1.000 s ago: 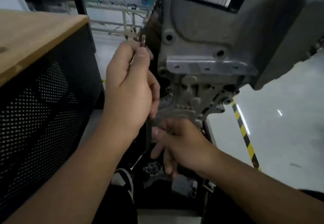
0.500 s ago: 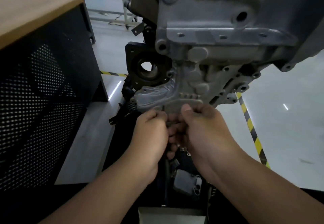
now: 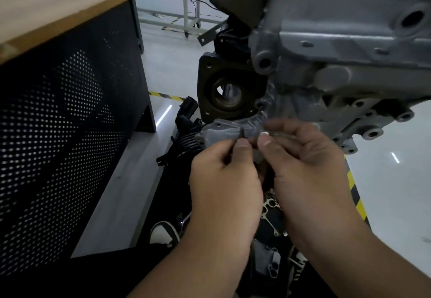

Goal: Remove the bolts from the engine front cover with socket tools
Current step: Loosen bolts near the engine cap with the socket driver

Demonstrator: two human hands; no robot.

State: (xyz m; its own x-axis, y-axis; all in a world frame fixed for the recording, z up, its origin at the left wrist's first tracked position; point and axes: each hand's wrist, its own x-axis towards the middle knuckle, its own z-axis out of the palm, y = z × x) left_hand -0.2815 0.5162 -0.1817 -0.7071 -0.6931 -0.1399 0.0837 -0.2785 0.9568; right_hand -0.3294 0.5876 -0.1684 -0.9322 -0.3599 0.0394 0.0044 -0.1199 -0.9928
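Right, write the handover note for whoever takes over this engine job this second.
Left hand: fingers curled, pinching a small dark piece, probably a bolt or bit.
Right hand: fingers curled at a small grey part between the hands; blurred, cannot identify it.
Both hands sit just below the engine front cover, low on the engine block.
Done: cannot tell how many bolts are out.
Left: check remaining bolts; no socket tool clearly visible.
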